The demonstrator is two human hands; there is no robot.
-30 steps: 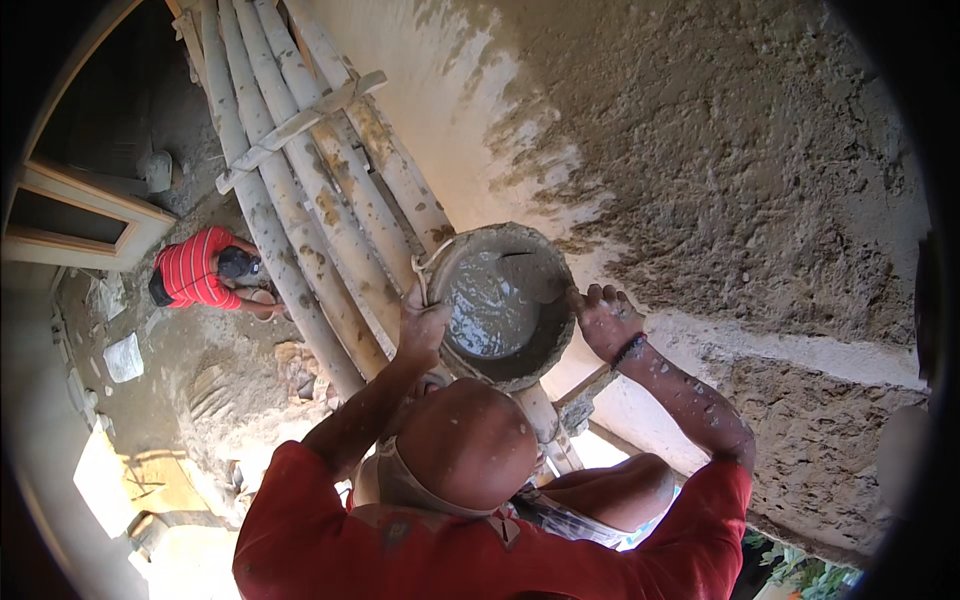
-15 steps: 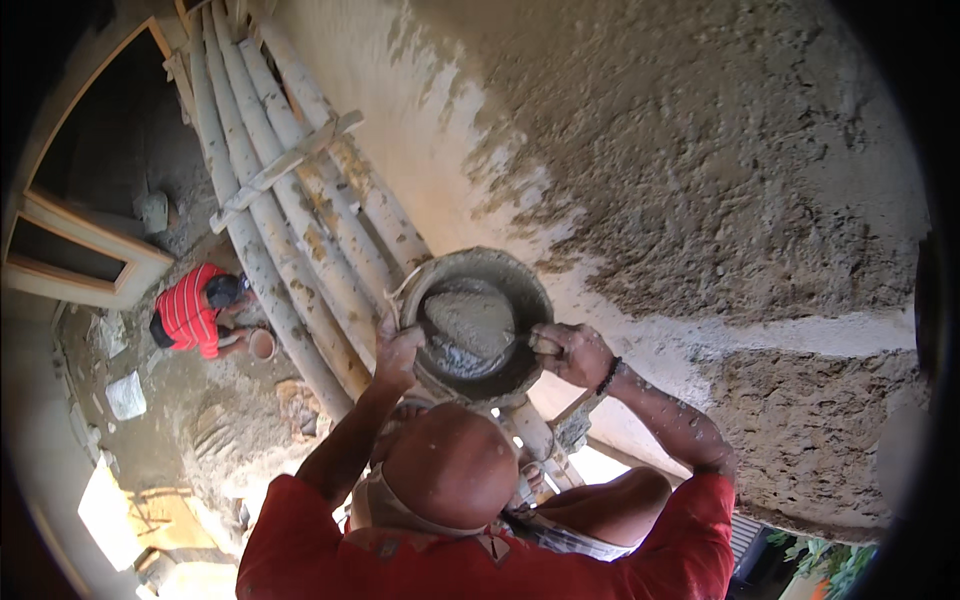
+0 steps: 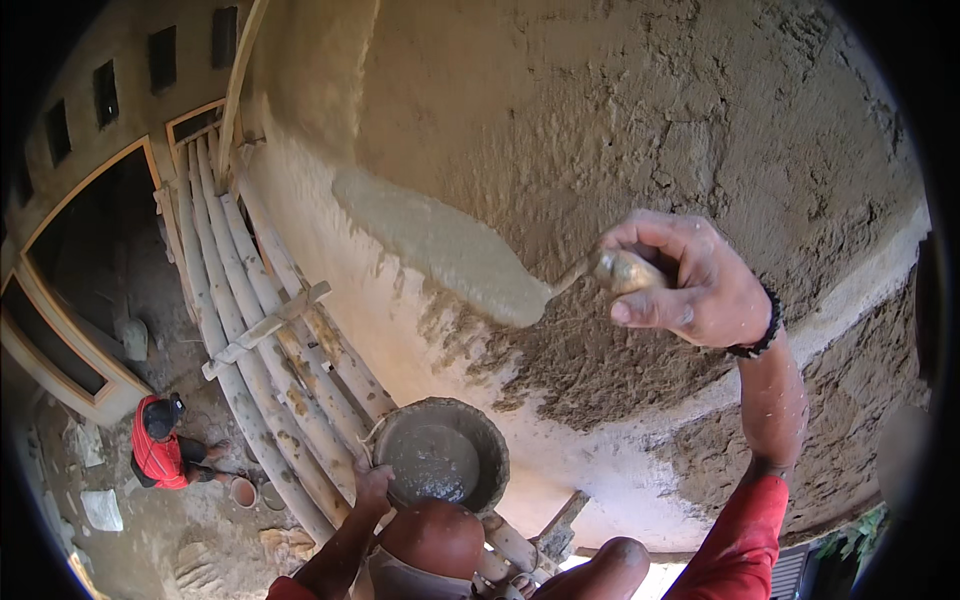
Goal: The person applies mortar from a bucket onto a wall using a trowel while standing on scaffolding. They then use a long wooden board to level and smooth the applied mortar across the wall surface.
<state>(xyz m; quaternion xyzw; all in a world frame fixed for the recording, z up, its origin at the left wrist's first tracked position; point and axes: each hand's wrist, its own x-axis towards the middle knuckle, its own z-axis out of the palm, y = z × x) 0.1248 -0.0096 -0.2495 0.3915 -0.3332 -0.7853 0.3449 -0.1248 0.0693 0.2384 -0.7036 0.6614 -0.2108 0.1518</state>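
My right hand, with a dark bead bracelet at the wrist, is closed around the handle of a trowel. The trowel's narrow shank leads to a smooth grey band of wet mortar against the wall; mortar hides the blade's outline. Low in the view, my left hand grips the left rim of a round, mortar-crusted bucket. Wet mortar lies inside it. My bent knee is just below the bucket.
A scaffold of pale wooden poles runs along the wall, tied by a crosspiece. Down at the left, a person in a red striped shirt crouches near a brown pot. A door frame stands beyond.
My right hand has left the bucket and risen with the trowel to the wall, where a fresh mortar band shows. Less mortar is heaped in the bucket. The crouching person has shifted position.
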